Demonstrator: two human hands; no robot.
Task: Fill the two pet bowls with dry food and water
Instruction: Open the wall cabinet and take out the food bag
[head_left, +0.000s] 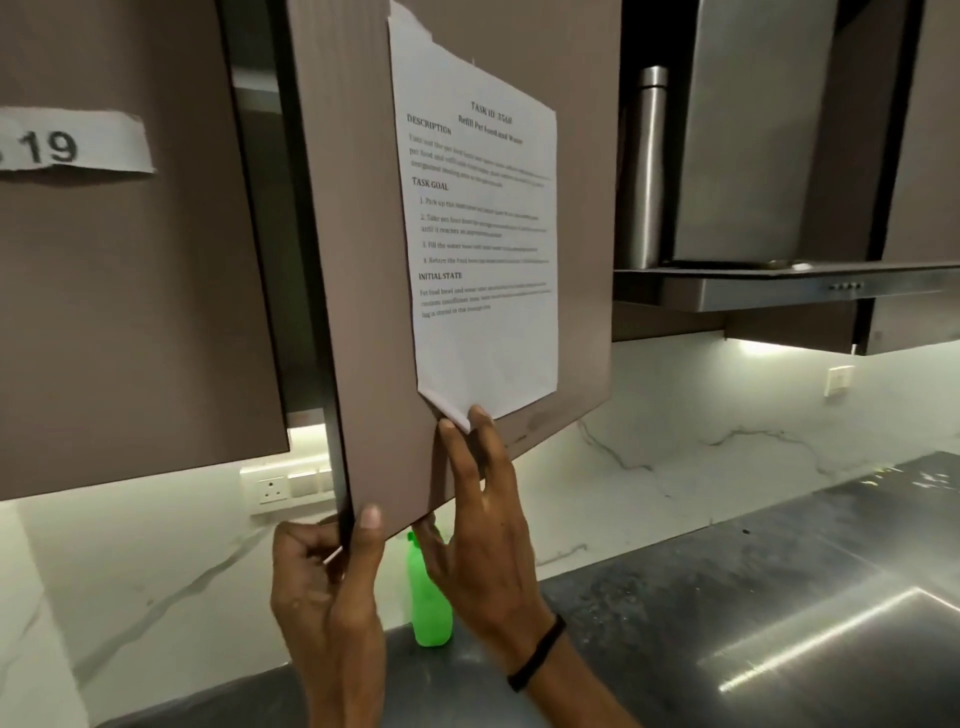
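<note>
left hand (327, 587) is gripping the corner of the cabinet door (363, 312), right hand (483, 525) is pressing it straight-fingered; paper sheet (483, 338) touching those fingertips (478, 415) is risking snagging and tearing.

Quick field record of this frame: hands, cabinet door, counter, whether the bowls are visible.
left hand: grips cabinet door at lower corner, thumb on front
right hand: fingers straight, tips at folded lower corner of paper sheet
door: partly open
counter: green bottle upright behind the hands
pet bowls: not in view
other: label 19 on neighbouring door; steel bottle beside range hood
</note>
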